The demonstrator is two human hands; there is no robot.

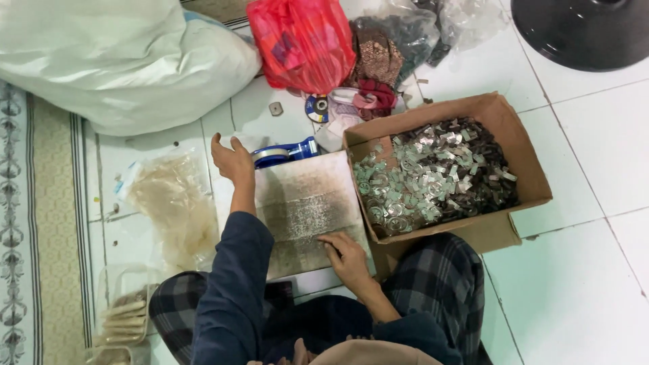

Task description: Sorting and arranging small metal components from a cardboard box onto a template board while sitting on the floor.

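A worn grey-white flat board (304, 203) lies on the tiled floor in front of my crossed legs. My left hand (232, 161) is raised at the board's far left corner, fingers apart, holding nothing. My right hand (346, 257) rests palm down on the board's near right part, fingers spread on its surface. Just right of the board stands an open cardboard box (524, 162) filled with several small shiny metal pieces (433, 179). A blue tape dispenser (287, 152) lies at the board's far edge.
A clear plastic bag of pale material (177, 206) lies left of the board. Behind are a big white sack (128, 64), a red plastic bag (304, 40), dark bags and cloth (382, 57), and a round black base (585, 30). A patterned mat (34, 223) runs along the left.
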